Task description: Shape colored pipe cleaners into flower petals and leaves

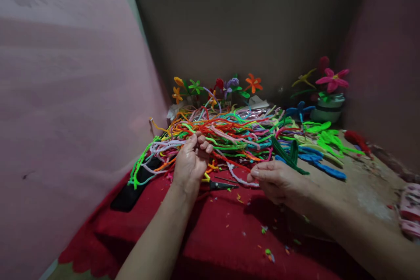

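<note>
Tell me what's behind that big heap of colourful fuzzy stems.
Behind the heap show fuzzy flowers, among them a green flower and an orange flower, with a dark wall farther back. The heap hides most of their lower parts; what holds them up can't be made out.

The person's left hand (193, 162) and right hand (284, 183) are bare, as are the left forearm (157, 229) and right forearm (357, 227), uncovered as far as they show. Both forearms look smooth, tapering toward narrower wrists. The fingers (205, 143) have rounded tips; the nails are too small to make out.
</note>
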